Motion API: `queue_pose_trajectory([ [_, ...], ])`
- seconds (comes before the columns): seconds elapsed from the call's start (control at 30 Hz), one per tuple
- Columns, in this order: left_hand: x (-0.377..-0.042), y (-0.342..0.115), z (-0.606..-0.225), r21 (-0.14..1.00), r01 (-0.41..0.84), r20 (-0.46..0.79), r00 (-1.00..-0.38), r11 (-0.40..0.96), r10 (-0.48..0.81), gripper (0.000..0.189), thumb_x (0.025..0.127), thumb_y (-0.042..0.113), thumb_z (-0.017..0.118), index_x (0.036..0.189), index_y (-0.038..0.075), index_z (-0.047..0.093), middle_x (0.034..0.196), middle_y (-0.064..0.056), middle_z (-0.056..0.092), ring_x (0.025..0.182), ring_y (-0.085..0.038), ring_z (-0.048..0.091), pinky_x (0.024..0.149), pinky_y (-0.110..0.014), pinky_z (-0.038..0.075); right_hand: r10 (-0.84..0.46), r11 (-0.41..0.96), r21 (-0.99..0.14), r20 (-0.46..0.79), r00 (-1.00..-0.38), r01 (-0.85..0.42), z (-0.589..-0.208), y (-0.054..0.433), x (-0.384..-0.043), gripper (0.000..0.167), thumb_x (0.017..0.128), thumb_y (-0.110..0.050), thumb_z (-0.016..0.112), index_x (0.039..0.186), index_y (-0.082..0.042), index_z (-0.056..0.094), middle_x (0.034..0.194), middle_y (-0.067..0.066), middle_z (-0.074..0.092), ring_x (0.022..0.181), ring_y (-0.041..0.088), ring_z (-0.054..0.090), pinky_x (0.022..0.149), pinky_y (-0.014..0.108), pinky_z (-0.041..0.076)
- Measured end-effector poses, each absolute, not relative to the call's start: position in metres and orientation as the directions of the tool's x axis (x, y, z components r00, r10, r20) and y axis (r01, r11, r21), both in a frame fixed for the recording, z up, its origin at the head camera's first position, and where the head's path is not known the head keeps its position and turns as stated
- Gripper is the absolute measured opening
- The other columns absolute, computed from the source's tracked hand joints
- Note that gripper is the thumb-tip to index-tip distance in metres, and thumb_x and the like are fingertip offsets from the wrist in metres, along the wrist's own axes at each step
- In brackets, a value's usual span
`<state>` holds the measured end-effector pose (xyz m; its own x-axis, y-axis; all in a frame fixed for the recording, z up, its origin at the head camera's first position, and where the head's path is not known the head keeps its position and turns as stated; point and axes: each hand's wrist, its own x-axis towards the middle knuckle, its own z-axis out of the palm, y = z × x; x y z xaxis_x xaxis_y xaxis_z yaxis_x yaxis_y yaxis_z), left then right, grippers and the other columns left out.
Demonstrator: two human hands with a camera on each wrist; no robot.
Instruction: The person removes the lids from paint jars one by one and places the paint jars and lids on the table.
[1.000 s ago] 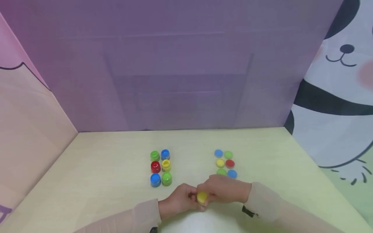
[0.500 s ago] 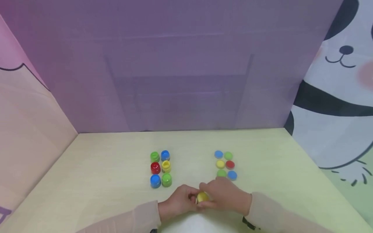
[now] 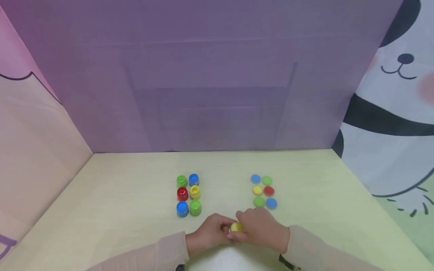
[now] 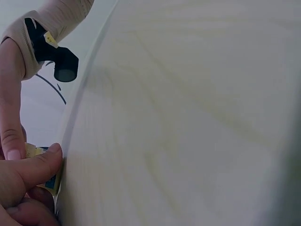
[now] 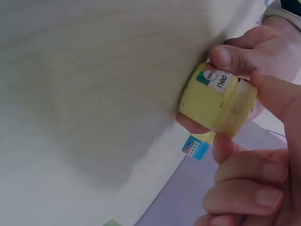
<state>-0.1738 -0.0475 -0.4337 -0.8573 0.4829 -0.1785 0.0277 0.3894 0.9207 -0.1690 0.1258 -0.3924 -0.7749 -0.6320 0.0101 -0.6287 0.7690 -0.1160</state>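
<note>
Close to the table's front, a small yellow paint jar (image 3: 236, 227) is held between both hands. My left hand (image 3: 209, 233) grips its labelled body; in the right wrist view, the jar (image 5: 204, 101) lies tilted with that hand's thumb and fingertip on either side. My right hand (image 3: 264, 229) pinches the jar's pale yellow lid end (image 5: 237, 108) between thumb and index finger, the other fingers curled in. Much of the jar is hidden by fingers in the left wrist view. Beyond the hands stand several open jars, including a red jar (image 3: 182, 194) and a green jar (image 3: 195, 207).
Loose lids lie in two columns at right, among them a red lid (image 3: 269, 191) and a blue lid (image 3: 271, 203). A purple panel (image 3: 210, 94) closes the table's (image 3: 118, 195) far side. A panda-printed sheet (image 3: 390, 158) hangs at right.
My right hand has turned around the yellow jar's top, its thumb now lying across the near side. The left hand stays in place; the jars and loose lids have not moved.
</note>
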Motion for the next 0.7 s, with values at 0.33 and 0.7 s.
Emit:
queue_pose_trajectory([
  [0.33,-0.175,-0.049,-0.435,0.930,0.062,-0.143,-0.846,0.361,0.513,0.029,0.072,0.004,0.078,0.100,0.013,0.074,0.057,0.005,0.045,0.058,-0.006,0.041,0.052,-0.016,0.032,-0.674,0.734,-0.135,-0.019,-0.738,-0.666,-0.387,0.125,-0.170,0.040,0.088,-0.052,0.057,0.076,-0.014,0.047,0.056,-0.009,0.036,0.048,0.004,0.032,0.044,0.019,0.028],
  [0.7,-0.175,-0.050,-0.436,0.925,0.012,-0.200,-0.834,0.379,0.514,0.019,0.075,0.011,0.078,0.093,0.016,0.073,0.058,0.002,0.047,0.061,-0.010,0.043,0.055,-0.020,0.034,-0.737,0.676,-0.096,-0.111,-0.667,-0.731,-0.378,0.126,-0.174,0.029,0.081,-0.039,0.069,0.089,-0.016,0.055,0.063,-0.013,0.050,0.054,0.001,0.038,0.057,0.019,0.034],
])
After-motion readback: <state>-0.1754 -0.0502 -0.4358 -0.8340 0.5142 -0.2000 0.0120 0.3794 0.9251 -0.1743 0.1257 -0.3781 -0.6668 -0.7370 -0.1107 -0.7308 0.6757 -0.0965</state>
